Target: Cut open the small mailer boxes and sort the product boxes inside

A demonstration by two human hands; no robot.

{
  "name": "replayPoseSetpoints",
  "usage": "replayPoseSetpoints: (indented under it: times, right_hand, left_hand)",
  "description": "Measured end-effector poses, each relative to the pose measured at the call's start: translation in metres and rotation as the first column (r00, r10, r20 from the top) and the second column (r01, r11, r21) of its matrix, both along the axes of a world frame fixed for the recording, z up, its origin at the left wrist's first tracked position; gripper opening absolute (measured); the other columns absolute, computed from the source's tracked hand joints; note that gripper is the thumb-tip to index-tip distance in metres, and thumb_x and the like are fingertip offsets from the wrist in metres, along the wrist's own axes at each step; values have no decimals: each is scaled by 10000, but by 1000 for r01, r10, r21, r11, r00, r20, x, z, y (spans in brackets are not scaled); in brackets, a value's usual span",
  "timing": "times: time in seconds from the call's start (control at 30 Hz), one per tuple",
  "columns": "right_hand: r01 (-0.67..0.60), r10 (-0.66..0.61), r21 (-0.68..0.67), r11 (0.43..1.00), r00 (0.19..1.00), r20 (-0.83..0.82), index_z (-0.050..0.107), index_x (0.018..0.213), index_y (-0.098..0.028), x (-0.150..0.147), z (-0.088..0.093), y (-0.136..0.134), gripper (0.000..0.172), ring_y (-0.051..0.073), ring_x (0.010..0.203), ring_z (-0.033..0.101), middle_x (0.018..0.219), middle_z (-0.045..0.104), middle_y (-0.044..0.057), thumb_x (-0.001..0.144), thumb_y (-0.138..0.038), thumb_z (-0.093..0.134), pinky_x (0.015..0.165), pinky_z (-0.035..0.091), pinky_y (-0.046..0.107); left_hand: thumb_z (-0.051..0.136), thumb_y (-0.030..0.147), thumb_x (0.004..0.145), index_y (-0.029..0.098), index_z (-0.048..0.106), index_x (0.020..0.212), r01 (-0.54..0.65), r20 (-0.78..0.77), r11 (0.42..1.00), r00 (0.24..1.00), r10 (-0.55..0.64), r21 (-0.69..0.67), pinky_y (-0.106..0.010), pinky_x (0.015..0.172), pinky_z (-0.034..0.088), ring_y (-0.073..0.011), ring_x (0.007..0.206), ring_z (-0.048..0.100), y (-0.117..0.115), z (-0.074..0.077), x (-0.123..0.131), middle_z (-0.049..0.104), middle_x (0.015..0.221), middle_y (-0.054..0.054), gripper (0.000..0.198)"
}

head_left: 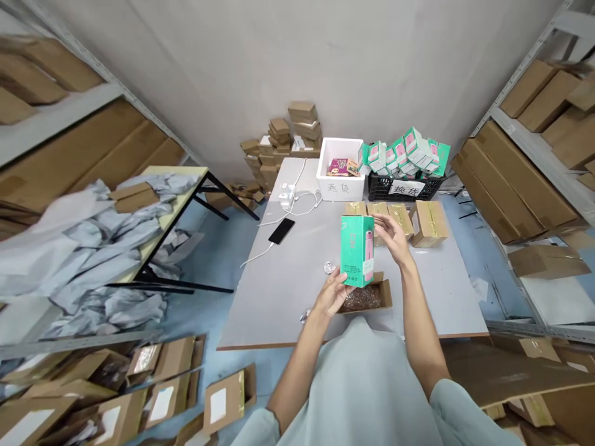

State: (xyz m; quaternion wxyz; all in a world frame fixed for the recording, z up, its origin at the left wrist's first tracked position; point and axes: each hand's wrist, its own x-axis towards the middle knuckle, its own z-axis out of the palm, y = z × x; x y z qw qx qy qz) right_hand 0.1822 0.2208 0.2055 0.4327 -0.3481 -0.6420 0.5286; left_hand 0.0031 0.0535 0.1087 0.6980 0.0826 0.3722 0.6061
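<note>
A green product box (354, 251) with a pink item printed on its side is held upright above the table. My left hand (332, 292) grips its lower left corner, thumb on the front. At its upper right edge, the fingers of my right hand (392, 235) rest against the side, closed on it as far as I can see. Just below and behind it lies an open cardboard box (385, 293) with bubble wrap (362, 298) inside. Two crumpled silvery bits lie left of that carton, one of them a small wad (329, 267).
Taped brown cartons (428, 223) stand behind my right hand. Further back are a white bin (341, 189) and a black crate (405, 188) heaped with green boxes. A phone (281, 231) and white cables lie left. Shelves with cartons flank the table (264, 310).
</note>
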Motion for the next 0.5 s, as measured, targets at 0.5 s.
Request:
replayPoseSetpoints:
  times: [0.5]
  right_hand:
    - [254,-328,317,914,922,205,673,1423,-334,-57,24,-43,562,355,1626,475,1620,539,134,949,-550,881,1343,465,572]
  left_hand:
    - [1058,489,660,227,785,1273,-328,-566,929,739,365,170,-349,987,663,-299,1325,721,-6,39,17,663,1462,-135,720]
